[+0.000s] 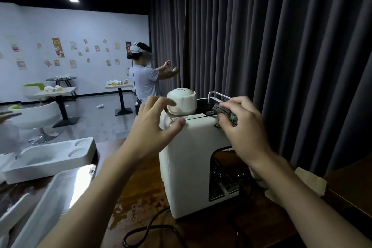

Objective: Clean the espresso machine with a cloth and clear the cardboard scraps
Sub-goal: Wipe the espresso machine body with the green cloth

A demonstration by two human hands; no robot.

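A white espresso machine [189, 167] stands on the dark wooden counter [153, 205], with a white domed lid [182, 98] on top. My right hand [244, 127] grips a dark speckled cloth [226, 113] and presses it on the machine's top right edge. My left hand [155, 127] rests on the top left corner, fingers spread and relaxed, thumb on the edge. A pale cardboard scrap [310, 183] lies on the counter to the right of the machine, partly hidden by my right forearm.
The black power cord [149, 229] loops across the wet counter in front of the machine. A white moulded tray [50, 159] and shiny metal trays [66, 193] lie at left. Dark curtains hang behind. A person in a headset [144, 78] stands further back among tables and chairs.
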